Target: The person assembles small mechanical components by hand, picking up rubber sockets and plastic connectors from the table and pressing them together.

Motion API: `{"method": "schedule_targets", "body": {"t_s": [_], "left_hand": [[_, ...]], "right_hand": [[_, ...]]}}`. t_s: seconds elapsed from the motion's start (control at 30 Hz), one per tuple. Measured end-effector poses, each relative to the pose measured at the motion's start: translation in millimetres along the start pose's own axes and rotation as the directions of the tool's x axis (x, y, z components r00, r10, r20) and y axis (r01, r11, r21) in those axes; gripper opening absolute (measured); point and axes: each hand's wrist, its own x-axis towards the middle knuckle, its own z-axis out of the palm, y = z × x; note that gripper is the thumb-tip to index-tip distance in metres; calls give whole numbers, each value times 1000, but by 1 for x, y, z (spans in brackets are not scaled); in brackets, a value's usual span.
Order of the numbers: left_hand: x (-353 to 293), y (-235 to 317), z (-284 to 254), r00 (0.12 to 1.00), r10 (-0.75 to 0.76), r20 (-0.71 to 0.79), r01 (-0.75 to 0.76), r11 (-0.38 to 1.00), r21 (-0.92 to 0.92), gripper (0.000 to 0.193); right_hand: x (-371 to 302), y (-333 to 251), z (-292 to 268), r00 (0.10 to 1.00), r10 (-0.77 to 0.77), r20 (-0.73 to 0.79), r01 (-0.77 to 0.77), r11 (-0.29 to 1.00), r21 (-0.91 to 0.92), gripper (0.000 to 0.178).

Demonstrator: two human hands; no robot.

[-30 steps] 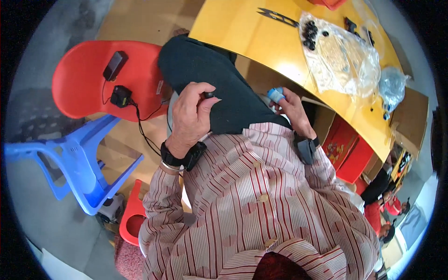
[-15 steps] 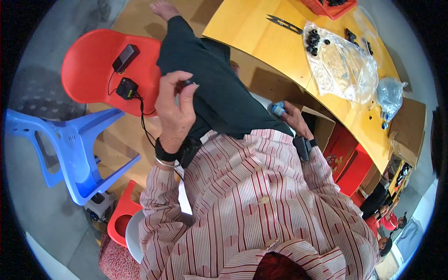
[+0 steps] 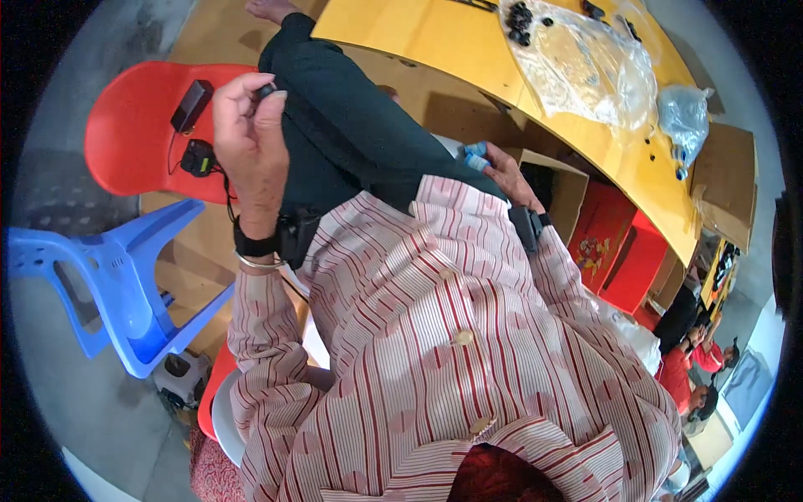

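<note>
Your left hand (image 3: 249, 155) has moved toward the upper left of the frame, thumb and finger pinched on a small rounded black piece (image 3: 266, 89), now farther from your right hand (image 3: 512, 177), right of centre. Wrap-like pale-blue material (image 3: 476, 156) shows at those fingertips; whether they clamp anything, you cannot tell. Upper right, a crinkled, glossy clear plastic sheet (image 3: 577, 71) bears clustered black beads (image 3: 519, 18) on a smooth yellow tabletop (image 3: 401, 29).

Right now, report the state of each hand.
Left hand: closed, pinching a small black piece.
Right hand: blue material at its tips; grip cannot be told.
</note>
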Motion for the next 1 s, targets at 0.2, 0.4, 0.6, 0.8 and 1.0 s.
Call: {"method": "schedule_targets", "body": {"t_s": [0.2,0.4,0.6,0.8,1.0], "left_hand": [[-4,-22,0,999,-48,-1,48,998,32,16],[-3,-45,-15,978,-204,-42,204,979,-8,15],[-7,-85,-30,931,-354,-94,352,935,-34,15],[-3,-115,-47,880,-459,-119,456,888,-57,16],[10,-125,-48,940,-338,-43,340,930,138,21]], "right_hand": [[-4,-4,1,1000,11,2,-11,992,128,26],[-1,-17,-6,998,21,58,-22,1000,21,25],[-6,-67,7,981,192,-39,-196,965,-177,21],[22,-174,35,940,340,2,-293,811,-506,19],[79,-228,55,866,432,252,-281,836,-471,24]]}}
